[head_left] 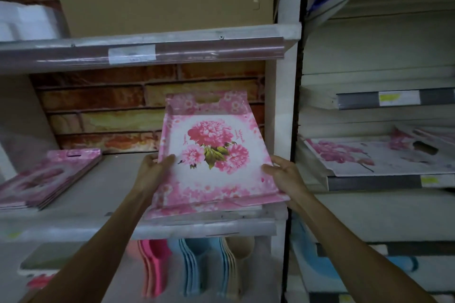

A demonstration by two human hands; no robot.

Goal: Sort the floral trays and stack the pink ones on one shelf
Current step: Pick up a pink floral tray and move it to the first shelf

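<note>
Both hands, left hand [154, 170] and right hand [283, 174], clasp a pink floral tray [211, 155] with their fingers over a grey shelf [98, 192].

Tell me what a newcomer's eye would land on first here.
First, the pink rectangular tray printed with red peonies, centre frame, gripped at its sides by the left hand and right hand over the middle shelf. Next, the flat stack of pink trays at that shelf's left end.

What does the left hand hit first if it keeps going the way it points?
Likely the pink tray it already grips: the left hand points up-right across it. Beyond that, probably the brick back wall; depth is unclear.
</note>
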